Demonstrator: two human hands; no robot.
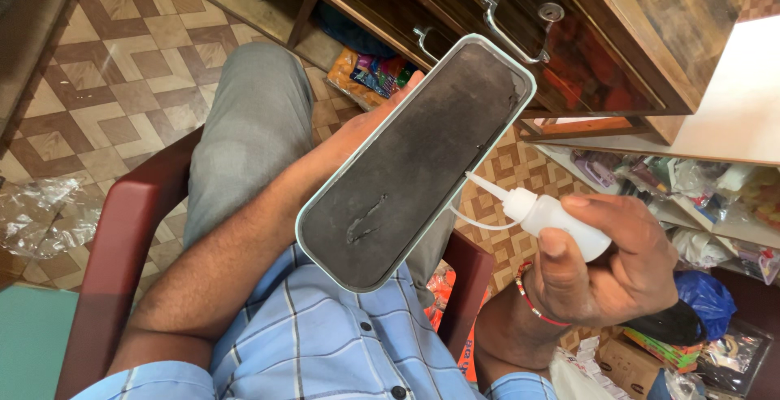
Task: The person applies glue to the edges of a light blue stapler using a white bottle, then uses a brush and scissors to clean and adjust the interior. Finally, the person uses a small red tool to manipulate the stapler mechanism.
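Seated in a chair, panel held slantwise over the lap, left hand behind it. At the panel's right edge, bottle in the right hand, nozzle tip touching the rim. Farther off, drawers beyond the panel's top end. Far right, shelves beneath a tabletop. Left, plastic wrap on the floor.

Two hands show: the left hand at centre and the right hand at lower right. One dark oblong panel fills the centre, with one white squeeze bottle right of it. Two metal drawer handles sit at upper centre.
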